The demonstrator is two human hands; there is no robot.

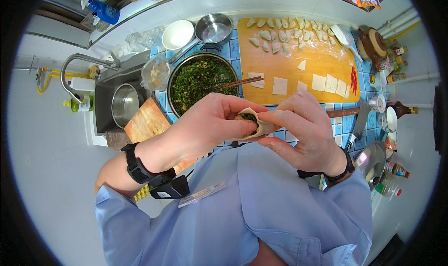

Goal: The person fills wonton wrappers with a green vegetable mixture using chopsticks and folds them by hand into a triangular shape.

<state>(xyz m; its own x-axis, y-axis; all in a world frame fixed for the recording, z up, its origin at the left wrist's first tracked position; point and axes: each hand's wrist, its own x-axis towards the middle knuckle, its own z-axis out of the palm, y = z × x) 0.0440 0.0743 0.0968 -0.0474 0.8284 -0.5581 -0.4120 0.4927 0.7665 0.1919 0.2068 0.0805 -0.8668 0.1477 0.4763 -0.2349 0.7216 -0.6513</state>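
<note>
Between my hands is a dumpling wrapper (266, 125) folded around chopped green filling (249, 117). My left hand (213, 121) cradles it, the thumb pressed against the filling at the open side. With thumb and fingertips, my right hand (304, 129) pinches the wrapper's right edge; flour dusts its skin. Just beyond my left hand stands a large metal bowl (169, 87) of chopped greens with yellow bits. Wooden chopsticks (241, 83) rest in it, their ends reaching over the wooden board (273, 59). Folded dumplings (281, 35) lie in rows along the board's far side. Flat wrappers (318, 82) lie nearer me.
Left are a sink (105, 91) with a faucet (87, 57), a plastic container (156, 72) and a tilted wooden board (147, 121). A cleaver (361, 121) and rolling pin (344, 112) lie right. A saucepan (213, 28), white bowl (177, 34) and scoop (343, 37) stand farther back.
</note>
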